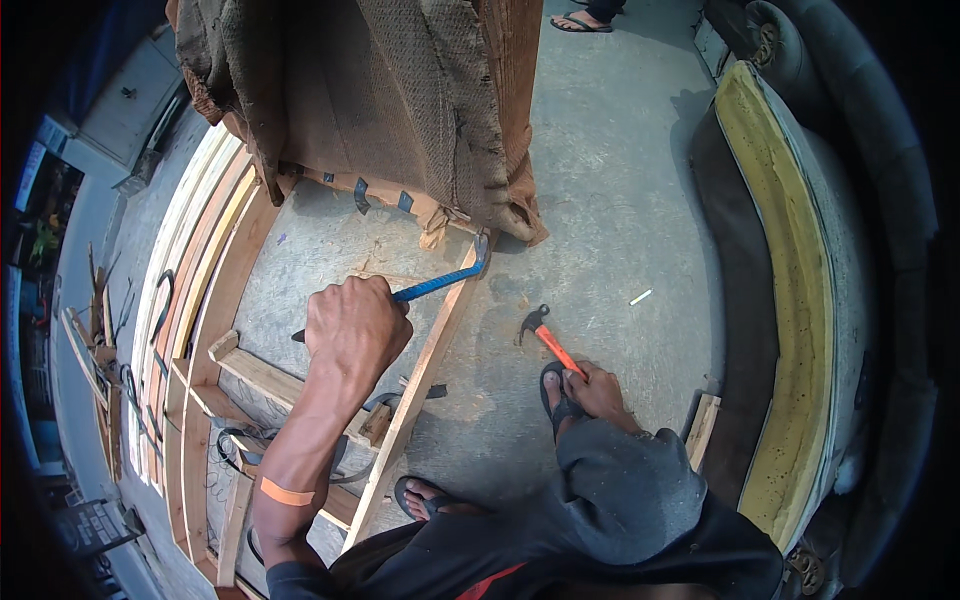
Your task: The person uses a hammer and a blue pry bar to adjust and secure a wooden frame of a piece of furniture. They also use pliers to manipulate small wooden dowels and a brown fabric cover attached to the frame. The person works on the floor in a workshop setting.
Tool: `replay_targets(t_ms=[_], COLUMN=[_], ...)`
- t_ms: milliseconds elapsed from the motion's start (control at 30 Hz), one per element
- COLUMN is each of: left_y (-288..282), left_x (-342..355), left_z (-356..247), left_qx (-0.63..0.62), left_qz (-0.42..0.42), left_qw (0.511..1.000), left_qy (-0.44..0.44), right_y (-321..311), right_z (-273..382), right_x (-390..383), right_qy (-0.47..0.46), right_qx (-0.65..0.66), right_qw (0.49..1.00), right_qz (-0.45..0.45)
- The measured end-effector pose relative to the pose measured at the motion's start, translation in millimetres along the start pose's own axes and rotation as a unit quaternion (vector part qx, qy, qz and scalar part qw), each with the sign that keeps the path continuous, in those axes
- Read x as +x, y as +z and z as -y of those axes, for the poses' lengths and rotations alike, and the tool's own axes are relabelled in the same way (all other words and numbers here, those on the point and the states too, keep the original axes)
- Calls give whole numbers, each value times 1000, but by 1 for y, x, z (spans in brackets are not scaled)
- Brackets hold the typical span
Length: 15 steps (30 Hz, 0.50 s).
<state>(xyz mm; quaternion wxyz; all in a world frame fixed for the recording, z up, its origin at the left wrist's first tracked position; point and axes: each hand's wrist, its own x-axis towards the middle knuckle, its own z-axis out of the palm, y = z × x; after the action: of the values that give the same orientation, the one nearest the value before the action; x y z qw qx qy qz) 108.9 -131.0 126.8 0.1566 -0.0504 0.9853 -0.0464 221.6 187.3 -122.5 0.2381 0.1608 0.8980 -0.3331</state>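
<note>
Two tools are in our hands, and we place everything by the pale wooden rail [437, 345] that slants away from us. To its left, our left hand [355, 325] makes a fist, fingers curled round a blue pry bar [437, 285]. The bar's long axis runs from left of the rail rightward and away from us, so its hooked end comes to the rail's far end, beside the brown fabric cover [430, 120]; we cannot tell whether the tip is wedged under anything. To the rail's right, our right hand [600, 392] has its fingers wrapped round the lower handle of an orange-handled claw hammer [555, 349]. That handle slants away from us and leftward, putting the hammer's head right of the rail and nearer us than the hook, apart from both. Our left hand is nearer to the hook than our right. Farther right of the rail is a yellow foam pad [795, 290].
</note>
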Motion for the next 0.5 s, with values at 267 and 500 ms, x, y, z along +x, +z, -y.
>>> replay_targets(t_ms=[267, 500], left_y=[-6, -5], left_x=[16, 10], left_z=[-2, -4], left_qx=[21, 9], left_qz=[-35, -6], left_qw=[999, 1000], left_qy=[24, 10], right_y=[5, 4], right_z=[-3, -1], right_x=[-1, -8], right_qy=[-9, -5], right_qx=[7, -7], right_qw=[1000, 1000], right_qz=[1, 1])
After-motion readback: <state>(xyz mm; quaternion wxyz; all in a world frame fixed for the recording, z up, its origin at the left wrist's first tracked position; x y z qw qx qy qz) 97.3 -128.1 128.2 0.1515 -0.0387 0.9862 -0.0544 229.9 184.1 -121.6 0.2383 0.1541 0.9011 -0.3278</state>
